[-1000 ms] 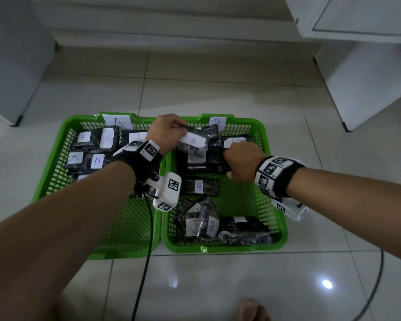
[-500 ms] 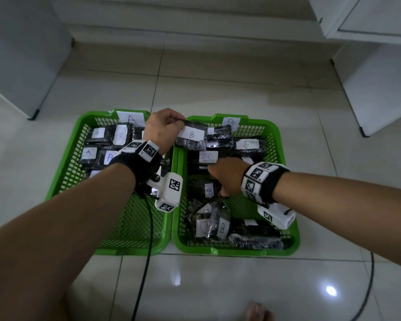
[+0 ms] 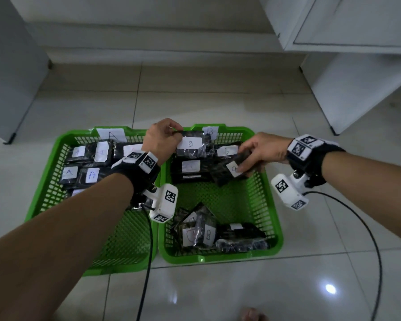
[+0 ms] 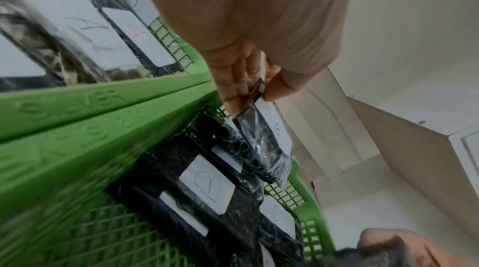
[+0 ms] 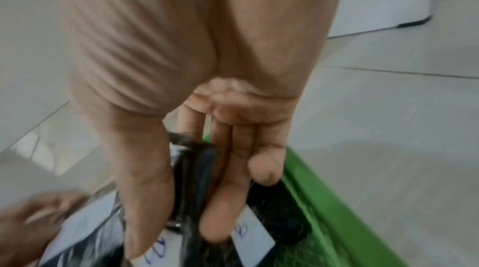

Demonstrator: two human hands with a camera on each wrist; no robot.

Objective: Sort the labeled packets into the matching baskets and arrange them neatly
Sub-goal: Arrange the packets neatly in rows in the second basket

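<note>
The left hand (image 3: 161,140) pinches a B-labelled packet (image 3: 193,144) by its top edge, thumb on one face and fingers on the other, and holds it over the far end of the right basket (image 3: 273,230). The wrist view shows the grip well: the thumb and fingertips (image 4: 234,87) clamp only the sealed rim, and the packet hangs below them. The right hand (image 3: 262,151) holds a second packet (image 3: 229,170) tilted over the rows of B packets, thumb on its white label and fingers curled beneath; its letter is partly covered and hard to read in the head view

These packets look light and limp: dark contents in crinkly clear wrap that catches the light, so likely a little slick. Hanging from one edge a packet sags and may swing, which makes neat placing harder. A better hold is probably across the flat faces near the paper label, where the surface is matte and stiffer, so the packet can be laid flat with its letter up

The left basket (image 3: 53,181) holds rows of A packets (image 3: 79,163) at its far end. More B packets (image 3: 199,232) lie in a loose heap at the near end of the right basket, not yet arranged
</note>
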